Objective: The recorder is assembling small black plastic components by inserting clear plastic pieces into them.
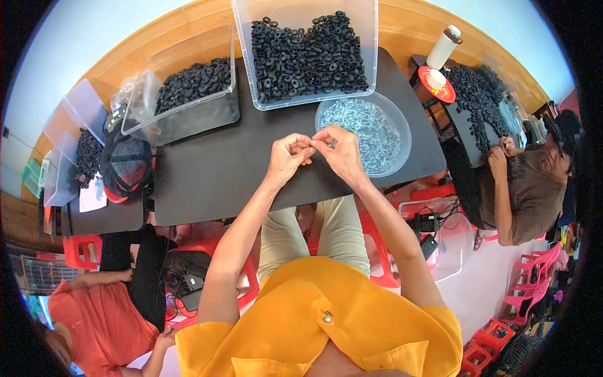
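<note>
Head view: L hand [287,158] & R hand [342,152] meet over the dark table [207,182], fingertips almost touching. Thumb & index on each are drawn narrow in a pinch; can't tell what, if anything, is btwn them, too small to make out.

Just R of the fingers, partly behind R hand: round clear tray [407,146] w/ lots of small shiny pcs [370,135]. Straight beyond the fingers, nr the tray: tilted clear bin [314,103] w/ a heap of small black pcs [308,60], some ring-shaped. Beyond & L of the fingers: second clear bin [182,117], more dark pcs [196,81] inside.

Far R of the fingers: side table w/ a spread of black pcs [471,97], a red plate [448,94] & white bottle [443,49] by it; a person in a brown top [534,195] has hands at the pcs. Well L of & nearer than the fingers: person in a red top [103,320], plus a dark cap [127,164] above.
</note>
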{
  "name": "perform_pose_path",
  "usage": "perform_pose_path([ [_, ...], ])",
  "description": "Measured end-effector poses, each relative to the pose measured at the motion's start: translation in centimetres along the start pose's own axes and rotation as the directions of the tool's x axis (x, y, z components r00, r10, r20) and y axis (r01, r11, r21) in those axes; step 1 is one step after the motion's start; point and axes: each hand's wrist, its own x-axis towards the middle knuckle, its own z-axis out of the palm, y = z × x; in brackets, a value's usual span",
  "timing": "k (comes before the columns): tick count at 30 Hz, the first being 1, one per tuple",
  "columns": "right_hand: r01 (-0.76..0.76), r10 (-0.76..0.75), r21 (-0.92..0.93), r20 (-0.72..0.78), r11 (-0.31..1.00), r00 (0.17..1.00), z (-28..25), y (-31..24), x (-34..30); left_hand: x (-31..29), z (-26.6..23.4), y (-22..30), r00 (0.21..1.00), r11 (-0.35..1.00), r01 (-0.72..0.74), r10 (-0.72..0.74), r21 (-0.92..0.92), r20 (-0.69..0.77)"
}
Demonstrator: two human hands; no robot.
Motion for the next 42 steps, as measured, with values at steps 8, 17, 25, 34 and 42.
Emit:
perform_pose_path([
  [8,0.128,-0.127,-0.083,0.012,0.988,0.992,0.2,0.0,-0.1,-0.1,-0.1,0.2,0.999,1.000,0.019,-0.020,-0.018,-0.026],
  [17,0.323,-0.354,-0.302,-0.051,0.897,0.934,1.4,2.3,9.5,0.5,-0.2,-0.2,0.998,0.994,0.023,-0.029,-0.111,-0.053],
  [25,0.386,-0.424,-0.557,0.066,0.736,0.903,4.1,4.2,15.1,0.5,-0.4,-0.3,0.997,0.994,0.046,-0.052,-0.094,-0.061],
  [34,0.354,-0.373,-0.585,0.092,0.730,0.923,4.2,3.9,15.4,0.6,-0.5,-0.3,0.998,0.996,0.042,-0.046,-0.080,-0.050],
  [42,0.319,-0.331,-0.374,0.034,0.871,0.943,3.3,4.6,16.3,0.5,-0.6,-0.5,0.998,0.997,0.028,-0.032,-0.075,-0.054],
])
